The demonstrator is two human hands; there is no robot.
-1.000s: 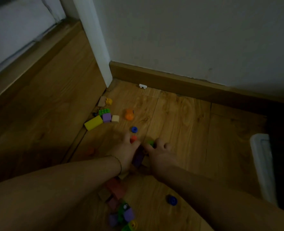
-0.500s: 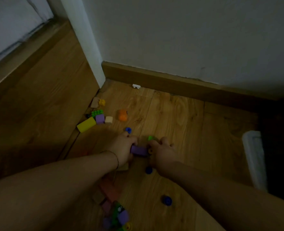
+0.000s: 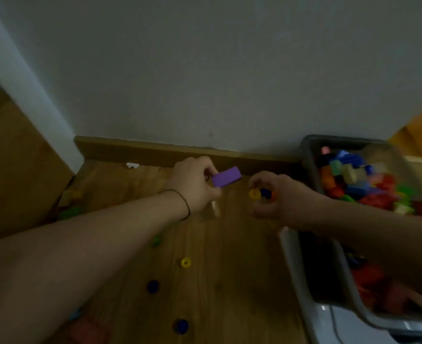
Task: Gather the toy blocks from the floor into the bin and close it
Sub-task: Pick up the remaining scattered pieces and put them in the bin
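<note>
My left hand (image 3: 195,186) is raised above the floor and grips a purple rectangular block (image 3: 226,177), with a pale piece tucked under the palm. My right hand (image 3: 275,197) is curled round small round pieces, a yellow ring (image 3: 254,194) and a blue one (image 3: 266,193). The grey bin (image 3: 306,155) stands at the right by the wall, open and full of coloured blocks (image 3: 361,180). Loose pieces lie on the wooden floor: a yellow ring (image 3: 185,262), a blue round piece (image 3: 153,286), another blue one (image 3: 181,326), and a red block (image 3: 88,330).
A wooden baseboard (image 3: 140,151) runs along the grey wall behind my hands. At the left, a wooden panel (image 3: 14,170) meets a white post (image 3: 31,90), with green and tan blocks (image 3: 70,207) at its foot. A small white object (image 3: 132,165) lies by the baseboard.
Both hands lifted off the floor with pieces and moved right, toward the bin. The view swung right, bringing the open bin into sight.
</note>
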